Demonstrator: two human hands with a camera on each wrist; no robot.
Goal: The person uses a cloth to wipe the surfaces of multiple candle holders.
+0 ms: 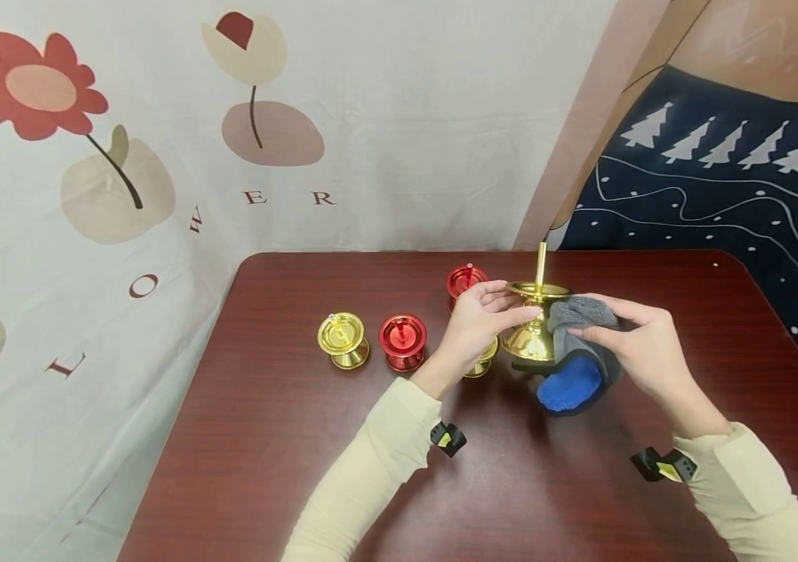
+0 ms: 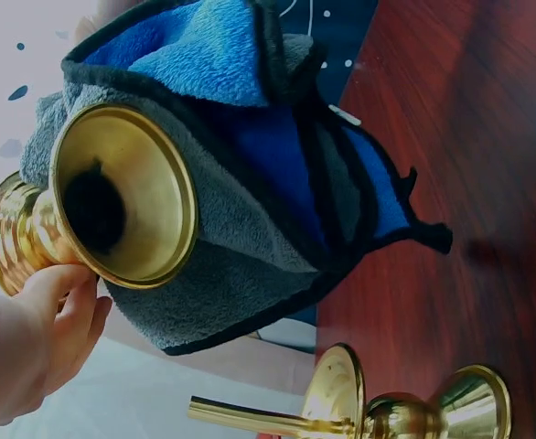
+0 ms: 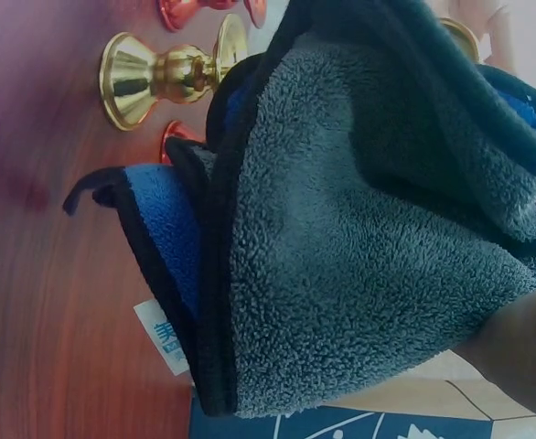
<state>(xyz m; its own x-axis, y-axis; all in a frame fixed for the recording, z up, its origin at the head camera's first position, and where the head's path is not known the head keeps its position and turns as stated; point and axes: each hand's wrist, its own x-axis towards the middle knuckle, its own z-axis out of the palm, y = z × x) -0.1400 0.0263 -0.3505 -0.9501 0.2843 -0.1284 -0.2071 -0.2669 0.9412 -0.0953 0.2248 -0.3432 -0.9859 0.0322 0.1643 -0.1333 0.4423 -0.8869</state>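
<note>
Above the table my left hand (image 1: 475,321) grips a gold candlestick (image 1: 531,343) by its waist, fingers and thumb curled round it below the upper dish. A thin gold tube points up from that dish. From the left wrist, the flared hollow base (image 2: 163,187) faces the camera, with a dark patch inside. My right hand (image 1: 641,347) pinches a grey and blue towel (image 1: 585,314) with black edging between thumb and fingers. Grey pile of the towel lies against the right side of the candlestick, and its lower part hangs down showing blue.
Left of the hands stand a gold candlestick (image 1: 343,337) and a red one (image 1: 402,337). Another red candlestick (image 1: 467,276) is behind my left hand, and a gold one (image 1: 482,364) shows partly beside it. The dark red table (image 1: 286,468) meets a flower-printed curtain (image 1: 399,156).
</note>
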